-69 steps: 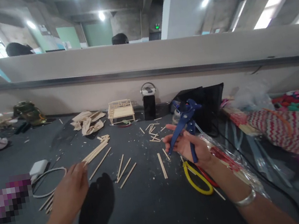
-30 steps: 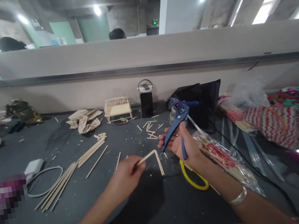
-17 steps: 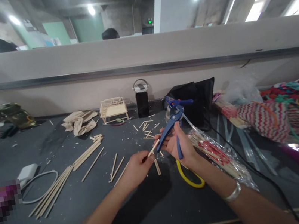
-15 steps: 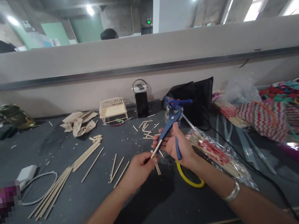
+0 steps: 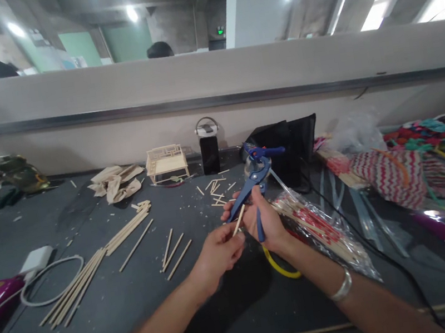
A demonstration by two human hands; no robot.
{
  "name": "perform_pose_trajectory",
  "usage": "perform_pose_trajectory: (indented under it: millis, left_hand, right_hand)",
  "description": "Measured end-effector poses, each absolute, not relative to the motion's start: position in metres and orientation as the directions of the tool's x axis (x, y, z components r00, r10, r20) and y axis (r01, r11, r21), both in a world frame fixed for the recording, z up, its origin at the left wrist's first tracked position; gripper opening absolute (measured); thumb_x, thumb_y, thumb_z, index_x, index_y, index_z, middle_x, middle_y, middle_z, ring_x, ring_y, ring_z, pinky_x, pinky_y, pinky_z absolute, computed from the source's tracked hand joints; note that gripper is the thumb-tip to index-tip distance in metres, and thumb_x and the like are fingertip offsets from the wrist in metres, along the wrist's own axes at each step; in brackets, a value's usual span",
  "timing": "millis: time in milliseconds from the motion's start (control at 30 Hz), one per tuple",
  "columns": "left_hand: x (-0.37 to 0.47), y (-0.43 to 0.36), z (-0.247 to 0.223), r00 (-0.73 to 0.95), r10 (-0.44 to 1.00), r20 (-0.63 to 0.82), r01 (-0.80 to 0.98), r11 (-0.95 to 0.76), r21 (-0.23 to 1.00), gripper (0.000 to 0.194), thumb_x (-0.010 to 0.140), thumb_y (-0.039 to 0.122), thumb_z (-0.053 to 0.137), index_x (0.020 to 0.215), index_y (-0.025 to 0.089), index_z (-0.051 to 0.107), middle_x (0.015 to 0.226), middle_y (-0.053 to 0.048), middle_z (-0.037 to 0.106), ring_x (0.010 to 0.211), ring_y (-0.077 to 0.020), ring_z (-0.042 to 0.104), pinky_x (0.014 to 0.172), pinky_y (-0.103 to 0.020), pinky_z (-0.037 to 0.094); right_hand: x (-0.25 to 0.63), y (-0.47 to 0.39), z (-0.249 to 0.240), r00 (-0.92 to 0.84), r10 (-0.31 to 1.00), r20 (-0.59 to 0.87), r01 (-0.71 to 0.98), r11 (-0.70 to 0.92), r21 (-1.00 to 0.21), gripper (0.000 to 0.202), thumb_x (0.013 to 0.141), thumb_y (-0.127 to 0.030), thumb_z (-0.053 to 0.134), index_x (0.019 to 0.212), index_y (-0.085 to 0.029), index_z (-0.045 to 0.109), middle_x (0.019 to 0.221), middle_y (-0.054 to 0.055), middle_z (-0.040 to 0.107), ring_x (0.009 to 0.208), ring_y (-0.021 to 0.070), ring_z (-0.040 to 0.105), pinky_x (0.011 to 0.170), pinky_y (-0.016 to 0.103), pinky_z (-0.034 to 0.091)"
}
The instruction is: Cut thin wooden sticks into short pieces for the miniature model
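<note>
Pinched in the fingers of my left hand point(image 5: 218, 252) is a short wooden stick point(image 5: 238, 219), tilted up to the right. My right hand point(image 5: 268, 220) has its palm turned up and holds blue-handled cutters point(image 5: 242, 194), their handles spread apart. The stick's upper end is close to the lower handle area. Short cut sticks point(image 5: 216, 190) lie scattered behind my hands, and several longer pieces point(image 5: 174, 253) are left of my left hand. A small wooden model point(image 5: 166, 164) stands near the wall.
Bundled sticks point(image 5: 77, 288) and a white cable point(image 5: 25, 293) lie left. A yellow ring-shaped handle point(image 5: 281, 265) and a plastic bag of red-marked sticks point(image 5: 320, 224) are by my right forearm. A black phone point(image 5: 210, 155) stands behind. Knitted fabric point(image 5: 395, 173) lies right.
My left hand has turned, and the stick in it now points more steeply upward. It has shifted slightly right. The cutters have tilted a little in my right hand.
</note>
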State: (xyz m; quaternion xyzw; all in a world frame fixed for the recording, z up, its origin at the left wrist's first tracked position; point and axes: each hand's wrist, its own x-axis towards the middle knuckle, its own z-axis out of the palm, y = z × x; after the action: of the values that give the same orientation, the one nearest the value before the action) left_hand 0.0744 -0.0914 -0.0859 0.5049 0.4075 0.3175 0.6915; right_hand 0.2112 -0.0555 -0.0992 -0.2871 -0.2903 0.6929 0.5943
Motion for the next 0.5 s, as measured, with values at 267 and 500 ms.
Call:
perform_pose_trajectory:
  millis: [267, 500]
  left_hand:
    - [0.064, -0.09, -0.081, 0.361, 0.911, -0.198, -0.053, 0.232, 0.971, 0.032, 0.076, 0.042, 0.061, 0.087, 0.013, 0.062, 0.047, 0.01, 0.029, 0.042, -0.0047, 0.021, 0.041, -0.02, 0.014]
    - [0.06, -0.084, -0.098, 0.345, 0.916, -0.207, -0.087, 0.251, 0.964, 0.033, 0.075, 0.043, 0.061, 0.089, 0.013, 0.062, 0.047, 0.01, 0.031, 0.042, -0.0044, 0.02, 0.041, -0.021, 0.012]
  right_hand:
    - [0.212, -0.056, -0.098, 0.144, 0.984, -0.104, -0.526, -0.013, -0.85, 0.043, 0.072, -0.06, 0.066, 0.074, -0.02, 0.053, 0.049, -0.004, 0.058, 0.036, 0.0109, 0.051, 0.032, 0.02, 0.04]
    - [0.215, -0.056, -0.098, 0.166, 0.984, -0.063, -0.446, 0.018, -0.895, 0.043, 0.071, -0.06, 0.067, 0.068, -0.021, 0.049, 0.039, -0.008, 0.048, 0.028, 0.0078, 0.04, 0.025, 0.018, 0.032]
